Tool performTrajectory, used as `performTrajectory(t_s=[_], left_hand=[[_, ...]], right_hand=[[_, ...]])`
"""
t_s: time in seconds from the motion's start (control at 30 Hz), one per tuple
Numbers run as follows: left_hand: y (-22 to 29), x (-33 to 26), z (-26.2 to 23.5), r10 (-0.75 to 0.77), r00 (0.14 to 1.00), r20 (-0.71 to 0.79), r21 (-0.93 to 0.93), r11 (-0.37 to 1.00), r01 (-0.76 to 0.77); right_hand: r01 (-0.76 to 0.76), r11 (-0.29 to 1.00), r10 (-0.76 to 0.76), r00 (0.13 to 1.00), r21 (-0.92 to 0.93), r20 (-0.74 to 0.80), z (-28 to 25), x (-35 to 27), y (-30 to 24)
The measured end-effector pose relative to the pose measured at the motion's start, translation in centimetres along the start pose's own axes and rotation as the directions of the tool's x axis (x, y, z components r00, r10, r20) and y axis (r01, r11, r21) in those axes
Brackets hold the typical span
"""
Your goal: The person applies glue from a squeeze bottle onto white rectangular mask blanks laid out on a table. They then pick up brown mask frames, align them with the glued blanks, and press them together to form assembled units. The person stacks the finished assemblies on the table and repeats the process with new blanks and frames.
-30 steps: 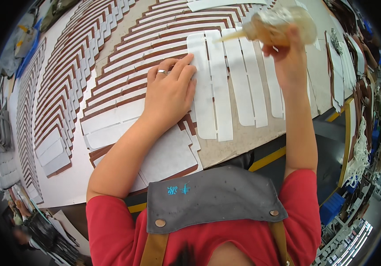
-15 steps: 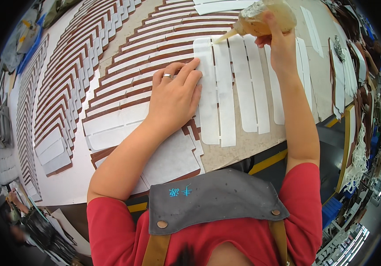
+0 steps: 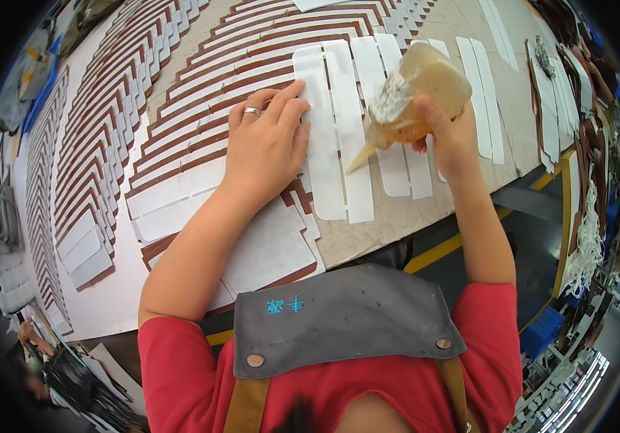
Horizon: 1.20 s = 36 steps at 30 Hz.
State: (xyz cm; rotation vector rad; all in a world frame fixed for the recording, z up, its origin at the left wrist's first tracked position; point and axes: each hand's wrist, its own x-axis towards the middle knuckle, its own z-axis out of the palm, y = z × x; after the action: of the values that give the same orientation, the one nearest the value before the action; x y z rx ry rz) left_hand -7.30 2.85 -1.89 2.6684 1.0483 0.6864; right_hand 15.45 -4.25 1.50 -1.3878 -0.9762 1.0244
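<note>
My right hand [image 3: 448,133] grips a translucent squeeze bottle [image 3: 425,86] holding a yellowish liquid. Its pale pointed nozzle tilts down, its tip at the lower part of a long white slotted strip piece [image 3: 357,126]. My left hand [image 3: 268,130], a ring on one finger, lies with fingers stretched out at the left edge of this piece, over overlapping white pieces with brown edges [image 3: 187,159]. More white slotted pieces lie to the right, partly hidden by the bottle.
Rows of overlapped brown-edged white pieces [image 3: 83,224] cover the left of the table [image 3: 389,224]. Near the front edge lies a wide white-and-brown stack [image 3: 270,245]. Hanging brown and white strips [image 3: 552,108] and white cords [image 3: 586,245] are at the right; a person sits at lower left.
The bottle has come toward me, its nozzle going from the far end of the white piece to its lower part. The left hand stays by the same piece.
</note>
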Motion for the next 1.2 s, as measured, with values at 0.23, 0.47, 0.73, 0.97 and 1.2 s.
performTrajectory(t_s=[0.23,0.47,0.73,0.97,1.2], left_hand=[[0.0,0.0,0.1,0.011,1.000,-0.015,0.013,1.000,-0.011],[-0.1,0.0,0.1,0.013,1.000,-0.011,0.017,1.000,-0.012],[0.0,-0.1,0.0,0.003,1.000,-0.001,-0.002,1.000,-0.003],[0.1,0.3,-0.2,0.000,1.000,0.014,-0.028,1.000,0.000],[0.0,0.1,-0.3,-0.009,1.000,0.023,-0.024,1.000,0.009]], right_hand=[[0.234,0.972,-0.225,0.955,-0.026,0.193,-0.7,-4.3,-0.2],[0.619,0.745,-0.452,0.743,-0.249,0.494,-1.9,-4.8,-1.8],[0.419,0.906,-0.423,0.902,0.064,0.083,-3.3,-1.1,-1.5],[0.546,0.837,-0.547,0.832,-0.038,-0.090,-0.3,8.9,-1.1],[0.532,0.846,-0.533,0.844,-0.028,-0.065,1.4,10.4,-0.8]])
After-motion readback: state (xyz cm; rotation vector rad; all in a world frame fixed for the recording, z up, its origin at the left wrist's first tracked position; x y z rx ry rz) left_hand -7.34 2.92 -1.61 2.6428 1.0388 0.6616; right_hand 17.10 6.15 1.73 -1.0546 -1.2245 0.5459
